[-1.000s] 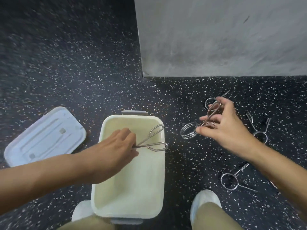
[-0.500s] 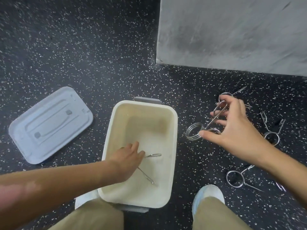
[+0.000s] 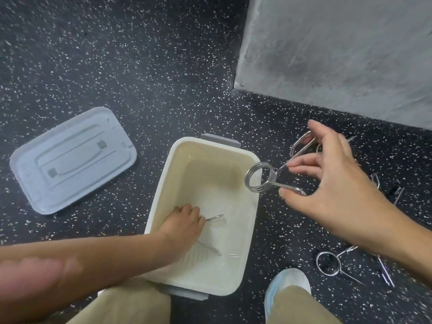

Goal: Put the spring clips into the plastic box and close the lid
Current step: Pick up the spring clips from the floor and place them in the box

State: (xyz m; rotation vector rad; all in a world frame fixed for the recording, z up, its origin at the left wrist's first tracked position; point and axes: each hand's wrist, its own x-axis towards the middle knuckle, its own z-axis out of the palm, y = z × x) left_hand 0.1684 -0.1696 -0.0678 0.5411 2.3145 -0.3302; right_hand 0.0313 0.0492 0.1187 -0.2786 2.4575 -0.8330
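A cream plastic box (image 3: 163,181) stands open on the dark speckled floor. My left hand (image 3: 184,224) reaches down to its bottom and rests on a spring clip (image 3: 211,232) whose two wire arms stick out from under the fingers. My right hand (image 3: 327,183) holds a second spring clip (image 3: 259,181) by its arms, with the coil hanging over the box's right rim. The pale grey lid (image 3: 72,157) lies flat on the floor left of the box.
More spring clips lie on the floor at the right, one with a large ring (image 3: 327,263) near my right forearm and others partly hidden behind my right hand. A grey concrete block (image 3: 339,54) fills the upper right. My knees and a shoe (image 3: 287,284) are at the bottom.
My left hand has gone down to the box's bottom with its clip. My right hand has carried the second clip left, from over the floor to the box's right rim.
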